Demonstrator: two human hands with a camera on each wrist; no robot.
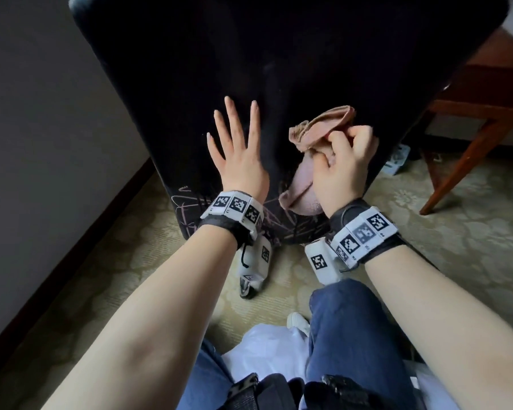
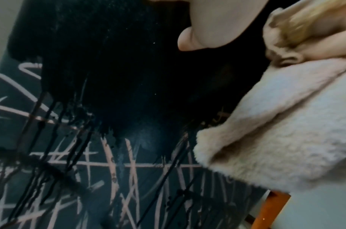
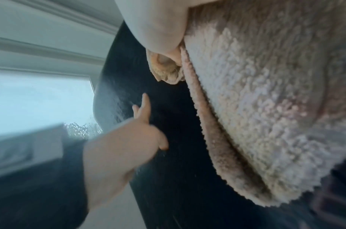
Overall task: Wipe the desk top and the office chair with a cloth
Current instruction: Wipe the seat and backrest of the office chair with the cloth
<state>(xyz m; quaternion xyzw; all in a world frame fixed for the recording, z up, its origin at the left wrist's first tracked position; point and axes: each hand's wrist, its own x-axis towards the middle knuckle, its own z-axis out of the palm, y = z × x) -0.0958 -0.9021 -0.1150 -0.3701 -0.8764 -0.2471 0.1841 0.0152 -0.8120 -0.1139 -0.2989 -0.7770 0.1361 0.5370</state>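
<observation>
The cloth [image 1: 314,152], a fluffy pinkish-beige rag, is bunched in the right hand [image 1: 342,170], whose fingers and thumb curl tightly round its middle. One end sticks up past the knuckles and a longer fold hangs below the wrist. It lies against the black back of the chair [image 1: 279,60], near the right edge and toward the lower half of that panel. The left hand [image 1: 237,152] is spread flat on the same panel just beside it, fingers straight, holding nothing and seemingly bracing the chair.

The main risk, as I judge it, is poor contact. The cloth is wadded into a fist, so the knuckles and only a small lump of fabric may meet the surface, and a stroke would then miss much of its path. The hanging fold could drag or flap loose and slip from the grip. Near the bottom edge the panel carries pale scribbled lines [image 2: 85,165], and rubbing there might smear them or soil the cloth. A hard push could shift or tip the chair if the left hand lifts off. The wooden desk [image 1: 486,93] stands past the chair's right edge, and a wide sweep could knock the right hand against its leg.
</observation>
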